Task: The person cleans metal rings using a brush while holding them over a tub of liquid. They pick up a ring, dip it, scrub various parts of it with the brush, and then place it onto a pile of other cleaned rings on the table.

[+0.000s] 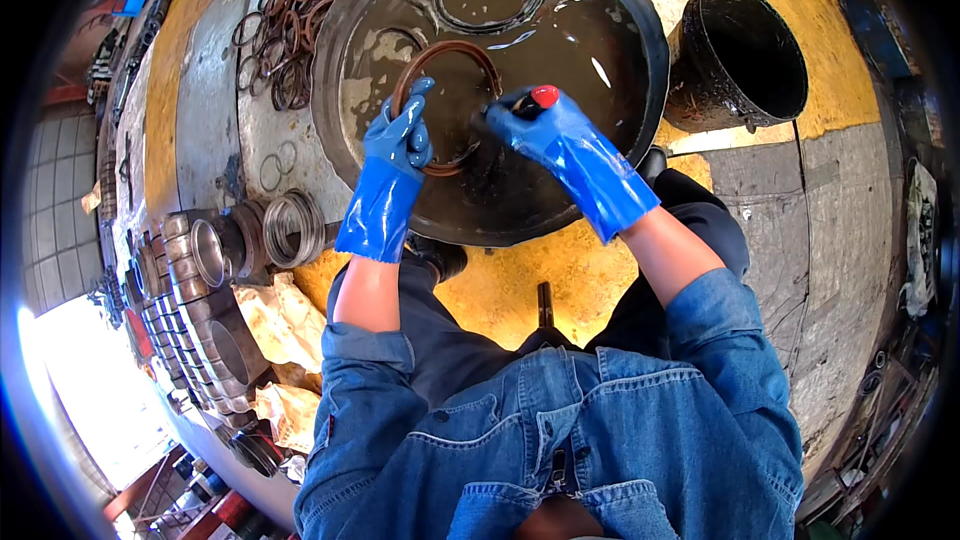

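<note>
Head view: the left hand [402,135], in a blue glove, pinches a rusty brown ring [443,105] at its nine o'clock edge, holding it over the dark liquid in a big round basin [640,30]. The right hand [525,115] closes round a red-tipped tool [541,97] at the ring's three o'clock. A black bucket [745,55] stands at the basin's three o'clock
</note>
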The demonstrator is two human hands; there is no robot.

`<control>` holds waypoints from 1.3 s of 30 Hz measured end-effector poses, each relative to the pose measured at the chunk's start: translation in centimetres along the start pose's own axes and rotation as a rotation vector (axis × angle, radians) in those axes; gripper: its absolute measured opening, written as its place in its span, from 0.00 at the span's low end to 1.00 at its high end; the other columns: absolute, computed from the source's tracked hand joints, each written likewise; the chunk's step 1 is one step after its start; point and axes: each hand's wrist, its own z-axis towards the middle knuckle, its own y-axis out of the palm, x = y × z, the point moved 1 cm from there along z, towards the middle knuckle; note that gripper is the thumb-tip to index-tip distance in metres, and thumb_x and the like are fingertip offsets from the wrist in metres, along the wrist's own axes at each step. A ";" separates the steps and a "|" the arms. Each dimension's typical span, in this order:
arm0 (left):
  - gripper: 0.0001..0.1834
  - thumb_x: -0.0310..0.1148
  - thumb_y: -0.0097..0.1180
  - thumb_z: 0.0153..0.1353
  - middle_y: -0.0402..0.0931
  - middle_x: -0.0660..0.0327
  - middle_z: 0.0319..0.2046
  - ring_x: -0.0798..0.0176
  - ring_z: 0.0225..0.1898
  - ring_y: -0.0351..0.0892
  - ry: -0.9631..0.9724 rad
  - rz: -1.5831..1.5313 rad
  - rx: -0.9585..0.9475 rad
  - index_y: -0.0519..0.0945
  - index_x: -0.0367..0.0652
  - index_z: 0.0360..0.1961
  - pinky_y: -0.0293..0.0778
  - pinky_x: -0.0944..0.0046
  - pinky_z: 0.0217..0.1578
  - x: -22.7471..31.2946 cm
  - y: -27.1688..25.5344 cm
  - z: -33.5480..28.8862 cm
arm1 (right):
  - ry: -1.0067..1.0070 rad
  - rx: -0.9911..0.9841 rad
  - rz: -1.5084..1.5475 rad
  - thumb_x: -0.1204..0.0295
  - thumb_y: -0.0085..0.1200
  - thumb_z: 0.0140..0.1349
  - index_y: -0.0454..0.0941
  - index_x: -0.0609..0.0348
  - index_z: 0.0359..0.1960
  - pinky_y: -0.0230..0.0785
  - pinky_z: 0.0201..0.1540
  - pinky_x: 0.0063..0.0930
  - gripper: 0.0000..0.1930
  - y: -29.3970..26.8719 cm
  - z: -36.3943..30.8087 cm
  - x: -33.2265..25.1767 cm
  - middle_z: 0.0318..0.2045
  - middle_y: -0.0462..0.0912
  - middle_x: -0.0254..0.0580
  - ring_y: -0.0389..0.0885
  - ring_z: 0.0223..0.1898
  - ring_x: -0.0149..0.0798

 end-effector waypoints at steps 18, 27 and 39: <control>0.18 0.28 0.60 0.70 0.86 0.61 0.39 0.73 0.20 0.74 0.101 0.166 -0.056 0.80 0.37 0.59 0.67 0.74 0.20 -0.4 1.3 -0.5 | 0.345 -0.239 0.620 0.58 0.67 0.60 0.88 0.63 0.39 0.75 0.40 0.27 0.18 0.9 -1.2 1.2 0.30 0.88 0.40 0.84 0.32 0.32; 0.22 0.40 0.54 0.74 0.82 0.67 0.34 0.70 0.29 0.75 0.147 -0.302 -0.129 0.75 0.47 0.66 0.73 0.65 0.31 0.4 -3.2 1.1 | 0.396 -0.146 -0.016 0.45 0.64 0.64 0.88 0.60 0.45 0.73 0.41 0.31 0.28 -3.0 0.3 -0.3 0.30 0.89 0.42 0.83 0.33 0.32; 0.29 0.29 0.69 0.61 0.83 0.57 0.46 0.62 0.45 0.84 0.386 0.691 0.293 0.75 0.35 0.62 0.80 0.63 0.47 -0.5 -3.8 1.5 | 0.045 -0.111 -0.210 0.59 0.66 0.62 0.86 0.57 0.39 0.76 0.41 0.39 0.14 -4.4 0.7 -1.7 0.31 0.87 0.46 0.85 0.34 0.44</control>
